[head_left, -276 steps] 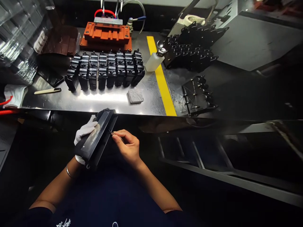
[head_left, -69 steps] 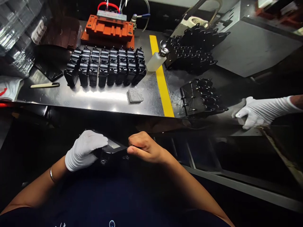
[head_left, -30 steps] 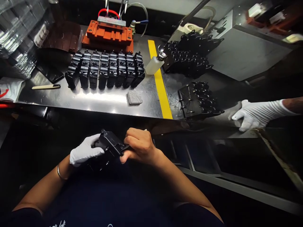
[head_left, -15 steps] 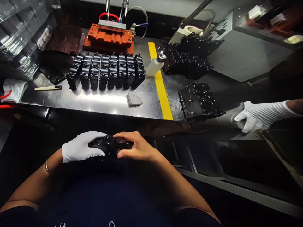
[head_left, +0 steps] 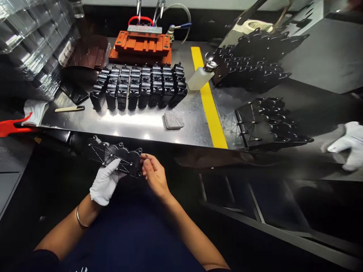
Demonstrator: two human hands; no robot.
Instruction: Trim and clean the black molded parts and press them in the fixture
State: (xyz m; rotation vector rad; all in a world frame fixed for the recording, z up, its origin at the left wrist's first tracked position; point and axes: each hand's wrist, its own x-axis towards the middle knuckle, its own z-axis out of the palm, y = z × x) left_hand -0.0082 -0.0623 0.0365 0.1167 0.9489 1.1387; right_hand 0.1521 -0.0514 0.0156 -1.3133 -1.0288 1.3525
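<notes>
My left hand (head_left: 105, 182), in a white glove, grips a black moulded plastic part (head_left: 117, 156) from below, its thumb across the ribbed face. The part is tilted so that its crossed ribs and corner holes face me, in front of the bench edge. At the part's right end is my bare right hand (head_left: 154, 175), fingers curled in with the thumb against them. Its fingertips meet or nearly meet that edge; whether they pinch anything is hidden. On the bench beyond, a row of similar black parts (head_left: 140, 88) stands upright.
An orange fixture (head_left: 143, 43) stands behind the row. A white bottle (head_left: 201, 77) is by the yellow tape (head_left: 211, 113); a wrapped grey block (head_left: 174, 120) and a cutter knife (head_left: 69, 108) lie nearer. More black parts (head_left: 263, 122) and another person's gloved hand (head_left: 350, 145) are at right.
The black part has turned from edge-on to show its ribbed face. My left hand has shifted under it; my right hand has slid to its right edge and curled. My view has shifted slightly left.
</notes>
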